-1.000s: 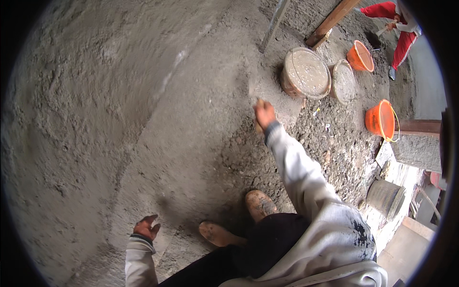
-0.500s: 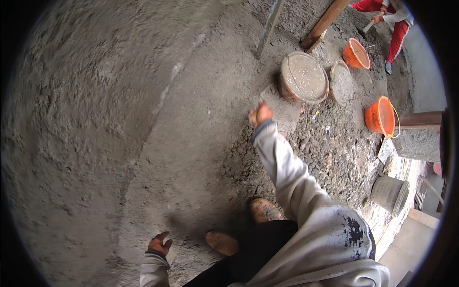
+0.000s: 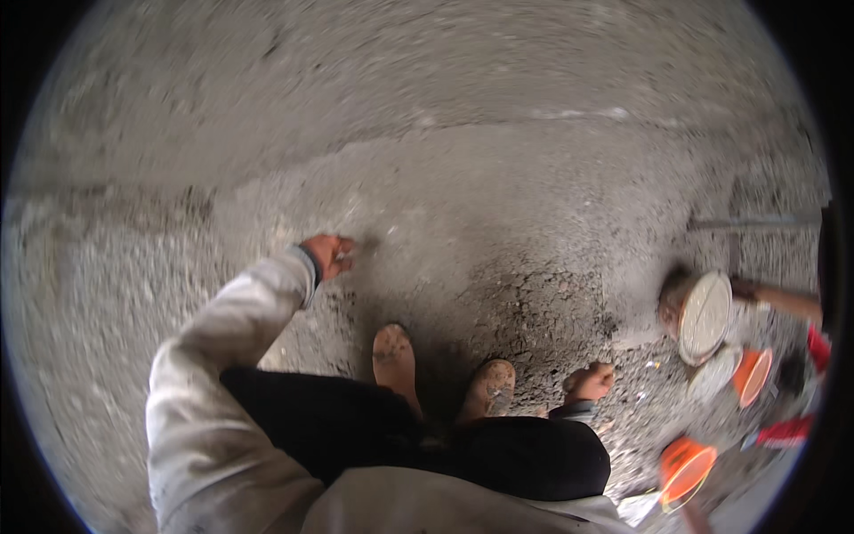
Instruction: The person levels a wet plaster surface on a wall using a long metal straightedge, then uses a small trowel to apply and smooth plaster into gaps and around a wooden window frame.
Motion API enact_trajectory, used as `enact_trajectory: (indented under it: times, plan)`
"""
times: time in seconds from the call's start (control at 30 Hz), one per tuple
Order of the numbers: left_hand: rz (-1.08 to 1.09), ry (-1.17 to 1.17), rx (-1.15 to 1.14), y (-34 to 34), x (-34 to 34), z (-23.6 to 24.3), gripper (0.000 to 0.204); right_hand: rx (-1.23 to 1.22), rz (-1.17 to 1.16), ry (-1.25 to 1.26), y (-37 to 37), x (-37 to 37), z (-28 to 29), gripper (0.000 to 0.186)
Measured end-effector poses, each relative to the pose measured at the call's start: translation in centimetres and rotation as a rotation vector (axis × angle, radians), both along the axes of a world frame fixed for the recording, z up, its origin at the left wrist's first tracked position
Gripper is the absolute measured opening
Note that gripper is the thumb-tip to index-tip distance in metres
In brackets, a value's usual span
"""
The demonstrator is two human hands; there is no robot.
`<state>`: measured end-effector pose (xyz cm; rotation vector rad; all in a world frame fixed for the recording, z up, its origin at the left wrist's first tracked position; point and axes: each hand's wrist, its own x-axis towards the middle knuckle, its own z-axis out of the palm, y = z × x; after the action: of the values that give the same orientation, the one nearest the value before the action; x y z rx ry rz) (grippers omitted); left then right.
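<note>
My left hand (image 3: 327, 255) hangs over the grey ground, its fingers loosely bent and apart, with nothing seen in it. Low on the right, beside my knee, my right hand (image 3: 589, 383) is closed with its fingers curled in. Whatever it may hold is hidden, and the hand is a little blurred. Under it lies rough, stony rubble (image 3: 534, 311). My two mud-stained boots (image 3: 394, 356) stand between the hands on the ground.
At the right stands a bucket full of wet grey mix (image 3: 707, 316), with another filled bucket (image 3: 714, 374) beside it. Two orange buckets (image 3: 687, 467) are nearby. Another person's red trouser leg (image 3: 783, 433) shows at the right rim. A long pole (image 3: 756, 221) lies across the upper right.
My view has swung to the right, so the buckets now appear farther down the right side. My right arm has drawn back from its forward reach toward my knee; my left arm has come forward.
</note>
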<state>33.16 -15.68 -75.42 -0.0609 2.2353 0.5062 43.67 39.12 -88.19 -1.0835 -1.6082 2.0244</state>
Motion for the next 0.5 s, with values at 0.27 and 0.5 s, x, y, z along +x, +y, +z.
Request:
enact_trajectory:
  times: [0.27, 0.5]
  plan:
    - [0.607, -0.122, 0.084, -8.5, 6.3, -1.4, 0.043, 0.719, 1.525, -0.01, -19.6, -17.1, 3.9, 0.025]
    - [0.66, 0.051, -0.082, -12.5, 16.0, -0.4, 0.041, 1.574, 1.819, 0.244, -33.1, -18.2, 6.0, 0.03]
